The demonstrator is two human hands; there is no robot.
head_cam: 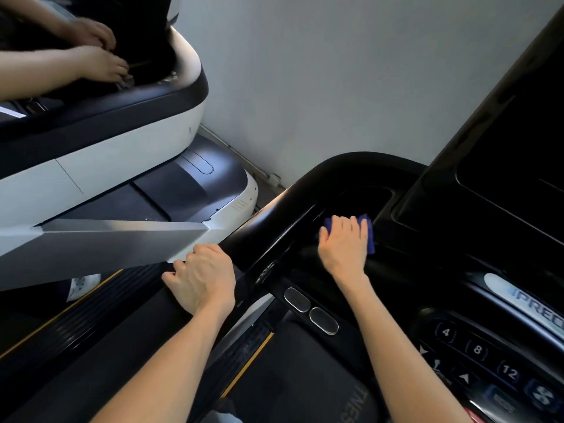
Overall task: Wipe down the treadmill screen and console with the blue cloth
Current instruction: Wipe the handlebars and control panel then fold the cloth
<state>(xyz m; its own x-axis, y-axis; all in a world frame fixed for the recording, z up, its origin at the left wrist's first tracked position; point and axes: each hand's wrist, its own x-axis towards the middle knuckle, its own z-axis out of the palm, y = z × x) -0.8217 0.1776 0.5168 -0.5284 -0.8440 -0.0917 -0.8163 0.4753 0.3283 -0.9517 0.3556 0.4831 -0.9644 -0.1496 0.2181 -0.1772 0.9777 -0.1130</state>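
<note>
Grey wall (pixel 335 71), console (pixel 412 264); right hand (pixel 343 244) flat on blue cloth (pixel 370 236), left hand (pixel 201 279) around handrail (pixel 274 215).

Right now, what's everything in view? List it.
cloth: one, blue, on console under right hand
console: one, black, centre right
screen: one, black, upper right
keys: several, dark, lower right
pads: two, silver, below console
rail: one, black, centre
second treadmill: one, white and black, upper left
other person's hands: two, on second treadmill
left hand: grips rail
right hand: presses cloth
</note>
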